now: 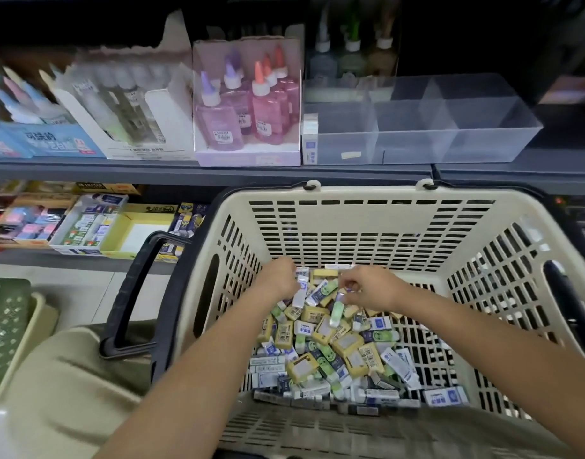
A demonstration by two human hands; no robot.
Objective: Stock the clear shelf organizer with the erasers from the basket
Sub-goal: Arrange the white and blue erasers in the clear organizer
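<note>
Both your hands are down in the beige shopping basket (367, 193), over the far end of the pile of erasers (334, 352) that covers its floor. Your left hand (279, 279) is curled round a couple of white-sleeved erasers (300, 289). Your right hand (367, 288) pinches a pale green eraser (336, 311) with its fingertips, the eraser hanging down onto the pile. The clear shelf organizer (417, 127) sits on the shelf above the basket's far rim, just beside a box of pink and purple glue bottles (248, 104). One white eraser (309, 139) stands upright at the organizer's left end; whether inside it, you cannot tell.
</note>
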